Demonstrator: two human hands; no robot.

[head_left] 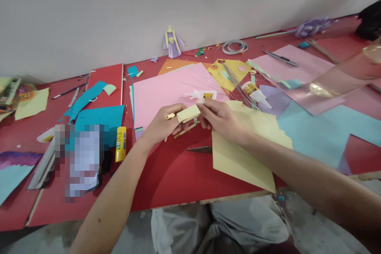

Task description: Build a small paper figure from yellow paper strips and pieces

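Note:
Above the red tabletop, a folded piece of pale yellow paper (189, 114) is held between my two hands. My left hand (162, 125) is closed on its left end, and a small rolled yellow paper tube (170, 116) pokes out between the fingers. At the right end, my right hand (222, 117) pinches the paper between thumb and fingers. A narrow yellow strip (187, 130) shows just beneath the hands. Behind them, a white glue bottle (205, 95) lies on pink sheets (160, 91). A large yellow sheet (241, 162) lies below my right forearm, partly covering a dark pointed blade (199, 149).
A glue stick (120, 144) and blue paper (98, 121) are at the left. A second glue bottle (256, 94) and thin wires (238, 83) lie right of centre. A purple-and-yellow paper figure (172, 43) leans on the wall. A craft knife (281, 58) rests on pink paper.

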